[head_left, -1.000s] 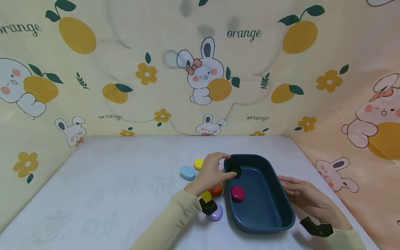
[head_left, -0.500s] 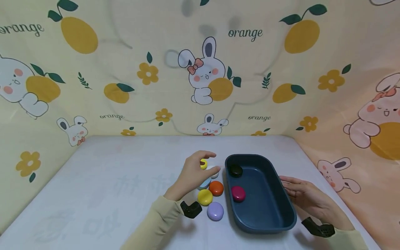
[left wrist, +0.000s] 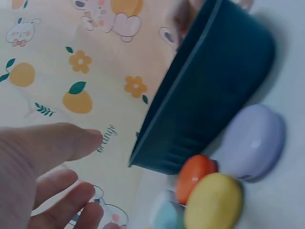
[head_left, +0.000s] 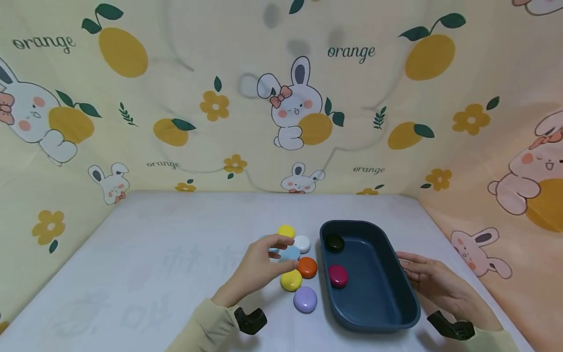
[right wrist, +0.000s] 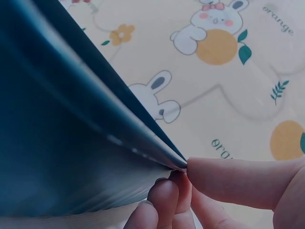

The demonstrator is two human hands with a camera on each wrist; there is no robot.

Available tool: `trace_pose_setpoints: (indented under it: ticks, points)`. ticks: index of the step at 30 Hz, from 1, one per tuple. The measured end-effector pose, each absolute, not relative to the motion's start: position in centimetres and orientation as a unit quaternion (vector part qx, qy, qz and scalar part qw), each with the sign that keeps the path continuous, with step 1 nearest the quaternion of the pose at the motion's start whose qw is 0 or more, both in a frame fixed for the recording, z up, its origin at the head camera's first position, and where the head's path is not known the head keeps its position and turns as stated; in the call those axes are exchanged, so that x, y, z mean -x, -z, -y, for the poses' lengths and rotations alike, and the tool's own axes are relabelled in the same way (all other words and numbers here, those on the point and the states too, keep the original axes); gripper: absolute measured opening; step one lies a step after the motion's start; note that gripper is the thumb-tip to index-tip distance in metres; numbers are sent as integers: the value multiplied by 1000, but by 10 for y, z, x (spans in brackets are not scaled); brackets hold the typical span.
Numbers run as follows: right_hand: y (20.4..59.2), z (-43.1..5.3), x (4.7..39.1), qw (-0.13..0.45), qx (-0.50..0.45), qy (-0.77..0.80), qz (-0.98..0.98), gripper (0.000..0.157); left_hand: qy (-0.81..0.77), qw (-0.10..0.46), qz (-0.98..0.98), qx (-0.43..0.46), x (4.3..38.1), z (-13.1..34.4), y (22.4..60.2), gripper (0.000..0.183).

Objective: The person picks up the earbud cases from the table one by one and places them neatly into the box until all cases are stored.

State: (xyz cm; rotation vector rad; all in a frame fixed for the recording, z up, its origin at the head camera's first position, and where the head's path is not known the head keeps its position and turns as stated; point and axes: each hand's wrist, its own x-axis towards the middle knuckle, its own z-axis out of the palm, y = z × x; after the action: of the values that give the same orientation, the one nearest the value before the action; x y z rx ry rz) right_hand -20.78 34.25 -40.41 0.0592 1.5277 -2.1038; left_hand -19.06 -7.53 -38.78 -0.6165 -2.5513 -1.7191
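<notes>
My left hand [head_left: 257, 266] hovers over a cluster of smooth, pebble-shaped pieces, its thumb and fingers spread apart with nothing between them. Below and beside it lie a light blue piece [head_left: 290, 253], an orange piece [head_left: 307, 267] and a yellow piece [head_left: 291, 280]. A lilac piece [head_left: 305, 299] is nearer to me; a white piece [head_left: 302, 244] and a second yellow one [head_left: 286, 231] lie farther back. The dark blue tray [head_left: 374, 313] contains a black piece [head_left: 335, 243] and a magenta piece [head_left: 338, 276]. My right hand [head_left: 448, 288] touches the tray's right outer wall, thumb tip at the rim [right wrist: 178, 164].
The white table [head_left: 132, 274] spreads out to the left of the pieces. A printed cloth [head_left: 211, 58] with rabbits and oranges stands behind it, and another side of it [head_left: 484, 161] borders the table on the right.
My left hand has drawn back leftward from over the tray, where the black piece now rests, to above the loose pieces. The right hand stays at the tray's side.
</notes>
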Motion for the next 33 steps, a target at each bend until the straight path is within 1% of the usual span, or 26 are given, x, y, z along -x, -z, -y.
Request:
trace_pose_setpoints:
  ticks: [6,11,14,23,29,33]
  points:
    - [407,-347,205,263,-29,780,-567,28,561,-34,801,204,171,75,403,44]
    - [409,-346,204,266,-9,779,-568,30,578,-47,787,208,158,76,415,48]
    - [410,-344,203,268,-2,779,-567,30,591,-51,779,203,153,78,417,47]
    - [409,-342,203,267,-12,785,-558,30,583,-42,782,215,153,76,425,42]
    - [404,-343,205,275,-5,783,-557,32,575,-48,789,211,154,72,428,42]
    - [400,-343,207,272,-9,781,-562,31,580,-52,786,209,155,69,428,43]
